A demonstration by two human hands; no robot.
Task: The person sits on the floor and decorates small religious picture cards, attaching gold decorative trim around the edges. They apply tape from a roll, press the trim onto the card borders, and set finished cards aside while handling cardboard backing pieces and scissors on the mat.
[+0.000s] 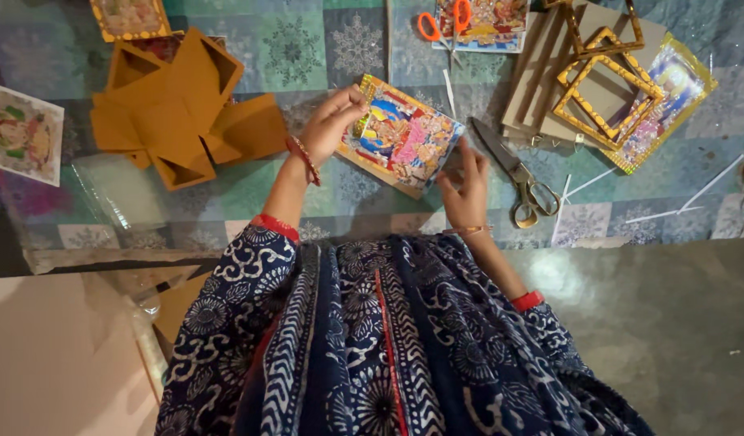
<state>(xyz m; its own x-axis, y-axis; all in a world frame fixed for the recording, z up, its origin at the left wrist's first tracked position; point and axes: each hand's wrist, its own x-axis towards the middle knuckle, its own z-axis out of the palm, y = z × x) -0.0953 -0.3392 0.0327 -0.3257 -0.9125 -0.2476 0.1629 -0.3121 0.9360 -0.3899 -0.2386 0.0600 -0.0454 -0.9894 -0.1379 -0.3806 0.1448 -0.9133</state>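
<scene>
The left hand (332, 123) pinched the upper left corner of a colourful picture card (400, 136) with a golden border; thumb and fingertips were closed on its edge, and the wrist carried a red bangle. The right hand (462, 187) rested on the lower right edge of the same card, its fingers curled down on the edge, so that grip also held the card. The card lay flat between both hands on a patterned cloth (307, 48) in blue and green squares, and it was turned a little.

Just right of the right hand lay metal scissors (513, 173) with golden handles, closed, the blades pointing toward the card. Thin white strips (586, 184) lay further right of them.

Left of the left hand stood a group of brown cardboard pieces (174, 109), some shaped like shallow open boxes; what was inside I could not tell.

Farther from the right hand were golden frames (606, 85) on grey cardboard sheets (542, 77), beside another shiny picture (679, 89). Beyond both hands lay orange-handled scissors (441, 24) upon one more picture (493, 24).
</scene>
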